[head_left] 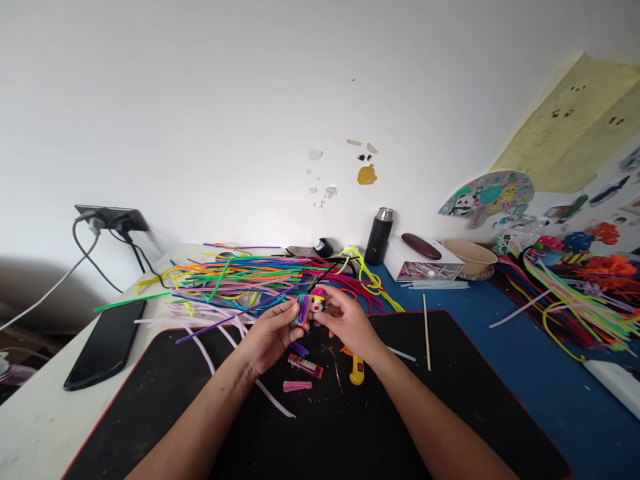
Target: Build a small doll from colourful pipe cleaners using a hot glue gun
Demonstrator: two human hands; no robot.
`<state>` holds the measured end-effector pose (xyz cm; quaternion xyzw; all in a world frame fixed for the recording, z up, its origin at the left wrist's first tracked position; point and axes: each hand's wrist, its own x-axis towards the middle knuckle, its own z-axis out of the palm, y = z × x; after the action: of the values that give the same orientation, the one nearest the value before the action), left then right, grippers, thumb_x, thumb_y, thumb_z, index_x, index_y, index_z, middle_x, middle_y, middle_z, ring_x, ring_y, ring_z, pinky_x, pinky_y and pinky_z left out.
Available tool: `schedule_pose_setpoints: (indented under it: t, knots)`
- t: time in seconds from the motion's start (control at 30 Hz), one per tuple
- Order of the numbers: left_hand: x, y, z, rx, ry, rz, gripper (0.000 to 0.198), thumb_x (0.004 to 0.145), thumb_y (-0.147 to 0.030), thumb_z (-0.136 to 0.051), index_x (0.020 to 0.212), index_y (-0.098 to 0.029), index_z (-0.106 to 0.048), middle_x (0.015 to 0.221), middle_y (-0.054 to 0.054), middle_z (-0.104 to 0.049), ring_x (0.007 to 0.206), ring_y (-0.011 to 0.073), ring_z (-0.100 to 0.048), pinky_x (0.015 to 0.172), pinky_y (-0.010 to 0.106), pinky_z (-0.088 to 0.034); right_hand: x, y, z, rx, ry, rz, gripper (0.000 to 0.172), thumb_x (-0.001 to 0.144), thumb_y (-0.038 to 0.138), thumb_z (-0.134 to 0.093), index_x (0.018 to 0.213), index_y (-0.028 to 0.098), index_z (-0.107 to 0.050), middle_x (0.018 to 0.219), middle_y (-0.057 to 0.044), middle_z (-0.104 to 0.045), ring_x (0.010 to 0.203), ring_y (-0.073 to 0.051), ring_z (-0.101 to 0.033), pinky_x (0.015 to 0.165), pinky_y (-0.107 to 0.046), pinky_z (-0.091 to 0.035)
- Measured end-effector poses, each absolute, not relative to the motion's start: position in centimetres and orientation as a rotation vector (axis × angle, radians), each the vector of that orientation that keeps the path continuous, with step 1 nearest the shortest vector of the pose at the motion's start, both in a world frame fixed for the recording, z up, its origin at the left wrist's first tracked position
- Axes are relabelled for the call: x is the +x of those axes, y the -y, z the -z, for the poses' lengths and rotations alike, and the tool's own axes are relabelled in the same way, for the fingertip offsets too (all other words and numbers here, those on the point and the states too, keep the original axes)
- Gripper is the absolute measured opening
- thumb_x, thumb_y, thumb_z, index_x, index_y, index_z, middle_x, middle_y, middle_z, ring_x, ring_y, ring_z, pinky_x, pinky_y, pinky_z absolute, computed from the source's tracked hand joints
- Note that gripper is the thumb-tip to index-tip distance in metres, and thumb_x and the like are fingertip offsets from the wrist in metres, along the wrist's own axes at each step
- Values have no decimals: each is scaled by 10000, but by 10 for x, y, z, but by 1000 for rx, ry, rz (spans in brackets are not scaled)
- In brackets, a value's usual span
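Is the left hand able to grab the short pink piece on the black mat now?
Probably not yet: the left hand holds the little colourful figure, though nothing covers the short pink piece.

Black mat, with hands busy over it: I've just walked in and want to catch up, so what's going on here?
A person is working over the black mat. Their left grip holds a purple-and-green bundle, and their right grip holds a small doll-like head right beside it; whether the two are joined, I can't tell. A pink bundle and a yellow-handled tool lie on the mat, with colorful fuzzy stems heaped behind.
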<state>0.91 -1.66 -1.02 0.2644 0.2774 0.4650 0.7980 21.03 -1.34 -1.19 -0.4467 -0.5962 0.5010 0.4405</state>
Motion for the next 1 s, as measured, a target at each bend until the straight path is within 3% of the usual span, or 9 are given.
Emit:
schedule_pose_setpoints:
  t: [0.23,0.47,0.7,0.9,1.0]
  knots:
    - [10,15,10,499,-619,-1038,294,745,-197,-970,965,-130,-787,859,63,-793,667,133,-746,600,183,-630,218,5,6,-1205,1577,-1209,573,889,395,-749,1423,243,-607,1001,-52,-720,730,-209,-722,487,-260,-469]
    - [8,8,15,368,-627,-1175,422,626,-210,-1038,970,-119,-812,842,46,-797,705,147,-762,627,181,-635,231,-18,8,-1416,1815,-958,549,934,411,-732,1440,223,-633,832,-5,-746,732,-197,-704,688,-304,-498]
    - [9,9,19,354,-618,-1168,362,621,-251,-1043,851,-126,-793,822,41,-787,708,146,-752,630,200,-638,228,-38,0,-1634,2110,-668,533,944,469,-746,1427,250,-694,1019,-82,-806,894,-262,-735,733,-309,-479]
    - [8,11,11,385,-648,-1144,266,758,-201,-962,961,-135,-803,1015,91,-819,852,172,-792,728,209,-658,221,-54,-5,-1745,2223,-603,501,977,454,-703,1435,250,-697,930,-61,-801,815,-242,-723,690,-299,-437]
    - [8,11,10,360,-631,-1142,246,759,-199,-962,926,-136,-792,954,74,-813,788,149,-779,700,193,-648,219,-59,-3,-1746,2248,-605,509,960,468,-722,1419,248,-714,924,-59,-800,809,-243,-721,677,-295,-425]
